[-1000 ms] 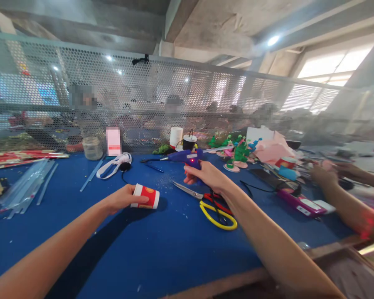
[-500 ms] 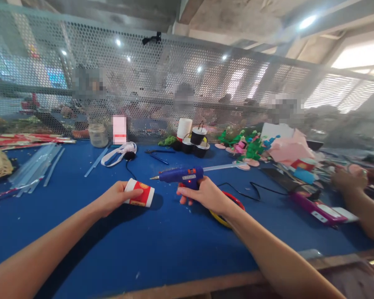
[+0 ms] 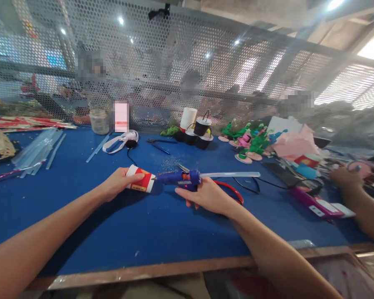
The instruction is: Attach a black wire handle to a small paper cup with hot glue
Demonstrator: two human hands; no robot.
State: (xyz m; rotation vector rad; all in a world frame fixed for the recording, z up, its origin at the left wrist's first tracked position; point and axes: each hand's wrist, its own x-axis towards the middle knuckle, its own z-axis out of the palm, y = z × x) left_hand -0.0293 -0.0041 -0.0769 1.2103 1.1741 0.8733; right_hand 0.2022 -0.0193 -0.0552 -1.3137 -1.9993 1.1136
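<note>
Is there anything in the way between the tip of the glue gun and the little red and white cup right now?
Nothing visible. The glue gun, held in the right hand, points its nozzle straight at the open end of the cup held sideways in the left hand. The tip looks about at the rim, over the bare blue table.

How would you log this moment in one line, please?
left hand: grips paper cup | right hand: holds glue gun, nozzle at cup

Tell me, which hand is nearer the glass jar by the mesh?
Left. The left hand lies just below the glass jar; the right hand is further right.
</note>
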